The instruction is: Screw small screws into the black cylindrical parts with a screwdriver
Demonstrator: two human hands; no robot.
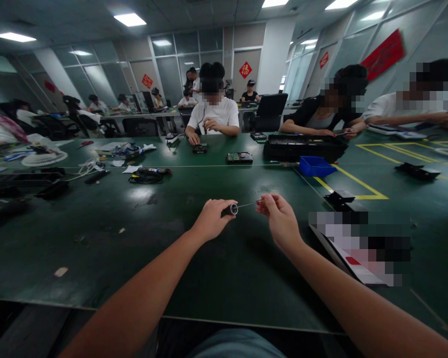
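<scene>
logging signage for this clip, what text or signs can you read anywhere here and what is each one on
"福": a gold character on the red diamond sign on the far wall beside the door.
The other red diamond signs on the glass walls: too small to read.
The red banner on the right wall: markings too blurred to read.
The small black spool in the left hand, with a thin wire running to the right hand: no readable text.
</scene>
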